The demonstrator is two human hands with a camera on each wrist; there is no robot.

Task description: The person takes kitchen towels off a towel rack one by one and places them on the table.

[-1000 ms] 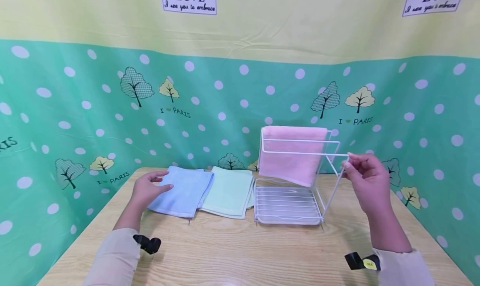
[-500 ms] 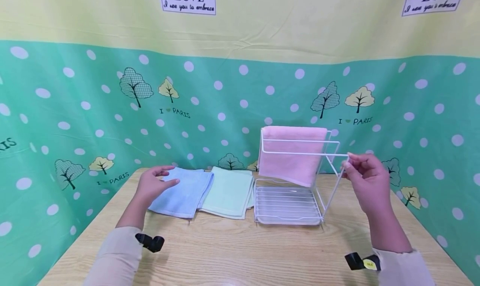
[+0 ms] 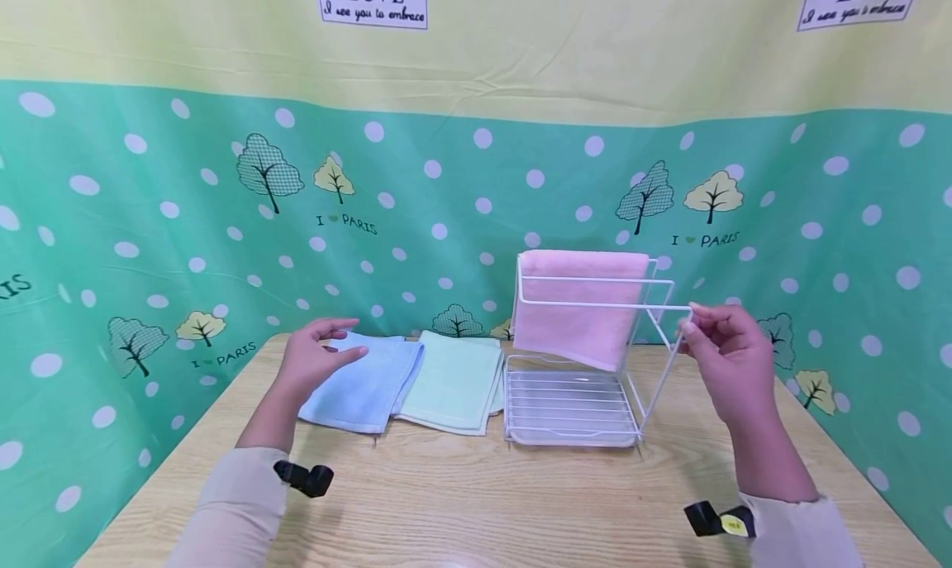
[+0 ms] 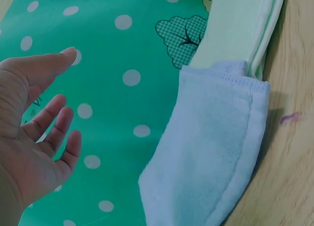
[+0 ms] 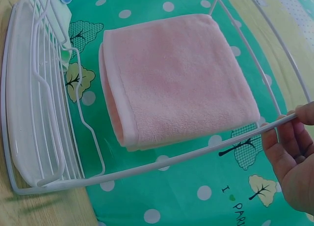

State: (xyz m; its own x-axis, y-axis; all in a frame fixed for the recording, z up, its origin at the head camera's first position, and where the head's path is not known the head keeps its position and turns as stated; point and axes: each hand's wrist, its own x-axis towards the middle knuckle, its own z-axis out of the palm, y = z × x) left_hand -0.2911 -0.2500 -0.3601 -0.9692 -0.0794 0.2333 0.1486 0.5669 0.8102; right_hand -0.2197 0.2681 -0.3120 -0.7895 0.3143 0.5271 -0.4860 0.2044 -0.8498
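My left hand (image 3: 312,360) hovers over the far left part of a folded blue towel (image 3: 364,386), thumb and fingers apart and holding nothing. In the left wrist view a gap separates the hand from the blue towel (image 4: 206,147). Beside it lies a folded light green towel (image 3: 449,382), partly under the blue one's edge. A white wire rack (image 3: 654,394) stands to the right, with a folded pink towel (image 3: 573,328) draped over its rearmost bar. At the rack's front right top corner, my right hand (image 3: 732,357) pinches the wire between thumb and fingers.
A slatted shelf over a shallow white tray (image 3: 573,441) forms the rack's base. Two more top bars run in front of the pink towel. The wooden table (image 3: 476,510) ends at a green dotted curtain (image 3: 416,196).
My left hand has moved a little right and upward over the blue towel. The right hand, the rack and the towels stay as they were.
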